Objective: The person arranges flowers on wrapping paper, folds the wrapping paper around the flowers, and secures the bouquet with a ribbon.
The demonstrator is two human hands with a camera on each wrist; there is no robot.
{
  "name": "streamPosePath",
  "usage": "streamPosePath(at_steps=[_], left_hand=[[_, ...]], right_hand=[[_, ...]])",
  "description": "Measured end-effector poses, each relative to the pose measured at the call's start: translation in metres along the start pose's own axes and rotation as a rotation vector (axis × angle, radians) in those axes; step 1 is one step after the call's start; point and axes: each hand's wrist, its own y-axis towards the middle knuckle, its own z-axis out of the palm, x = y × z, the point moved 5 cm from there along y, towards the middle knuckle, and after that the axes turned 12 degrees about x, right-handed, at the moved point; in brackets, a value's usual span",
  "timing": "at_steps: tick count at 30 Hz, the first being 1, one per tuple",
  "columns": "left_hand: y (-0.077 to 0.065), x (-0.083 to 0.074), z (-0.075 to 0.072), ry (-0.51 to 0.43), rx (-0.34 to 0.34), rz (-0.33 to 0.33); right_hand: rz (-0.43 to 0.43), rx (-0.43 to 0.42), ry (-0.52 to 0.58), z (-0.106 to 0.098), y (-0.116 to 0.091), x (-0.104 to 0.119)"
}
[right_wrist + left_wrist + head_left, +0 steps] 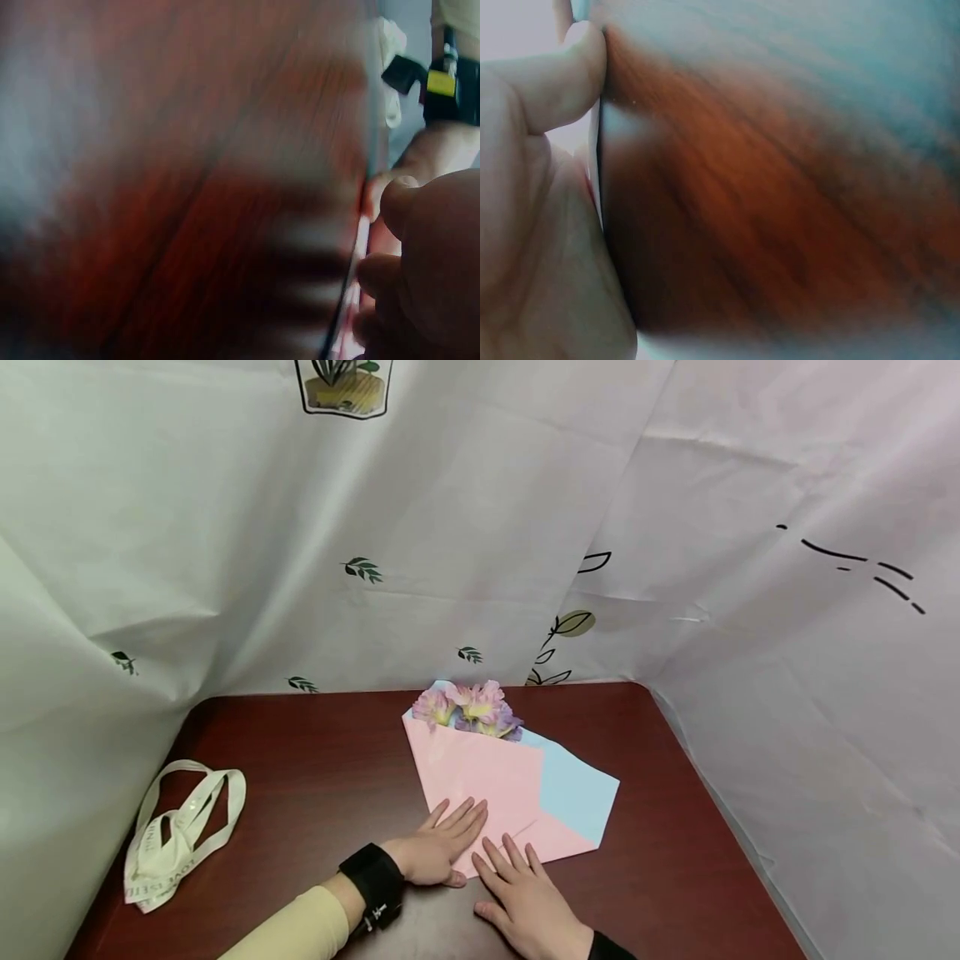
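Observation:
A sheet of paper, pink [480, 768] on one face and light blue [577, 793] on the other, lies folded on the table as a wrap. Pink and purple flowers [480, 706] stick out of its top left end. Flat on the pink layer near the lower left edge rests my left hand [431, 852], fingers spread. My right hand [532, 902] touches the paper's bottom edge with straight fingertips. Part of the left palm [540, 187] shows in the left wrist view. In the right wrist view, the right hand [442, 255] lies low against the tabletop.
A crumpled white ribbon strap [180, 835] with printed letters lies at the table's left side. The dark red wooden table [315, 760] has rounded far corners. White curtains [450, 527] with leaf prints hang behind it and along the sides.

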Motion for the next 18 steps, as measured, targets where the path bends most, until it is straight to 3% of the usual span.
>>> streamPosePath(at_steps=[7,18], left_hand=[[0.003,-0.001,0.0,0.011,-0.013,0.001],[-0.006,0.004,-0.001,-0.075,0.01,0.095]], right_hand=[[0.102,0.012,-0.069,-0.011,-0.009,-0.015],[0.207,-0.141,-0.106,-0.022,-0.02,-0.045]])
